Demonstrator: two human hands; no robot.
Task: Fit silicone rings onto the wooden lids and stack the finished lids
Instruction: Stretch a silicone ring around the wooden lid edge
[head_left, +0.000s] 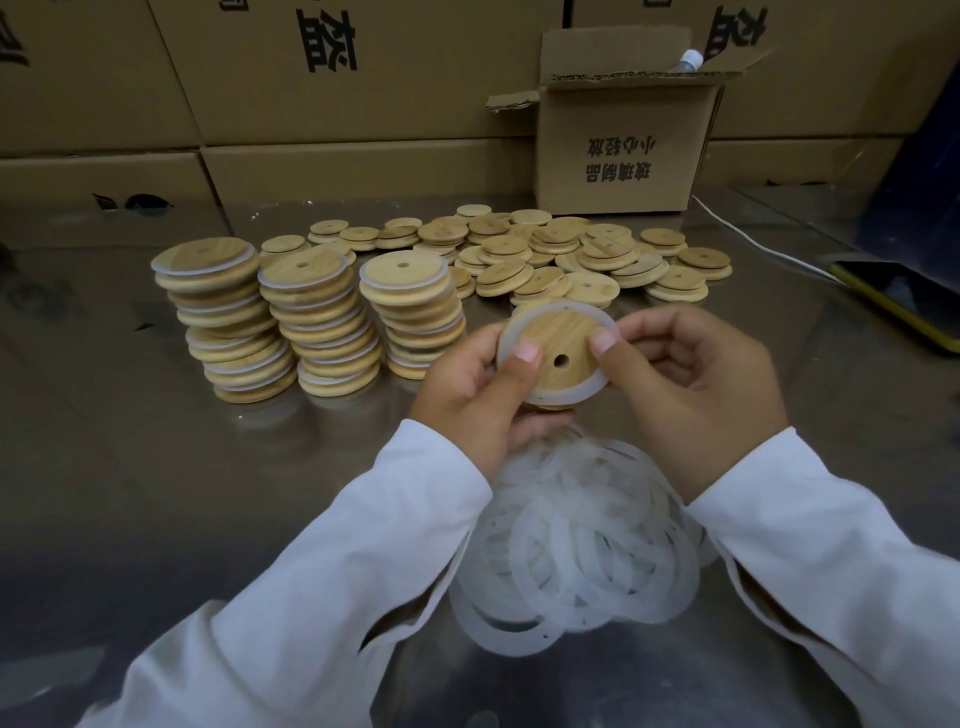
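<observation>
Wooden lid (563, 345), held over the loose rings (582, 545) on the counter (156, 467), is gripped by left hand (478, 395) and right hand (691, 384); thumbs should walk the silicone ring (571, 307) around evenly until it seats flat.

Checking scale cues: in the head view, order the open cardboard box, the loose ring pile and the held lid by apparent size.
1-2. loose ring pile and open cardboard box: alike, pile nearer, so unranked.
3. held lid: smallest.
</observation>
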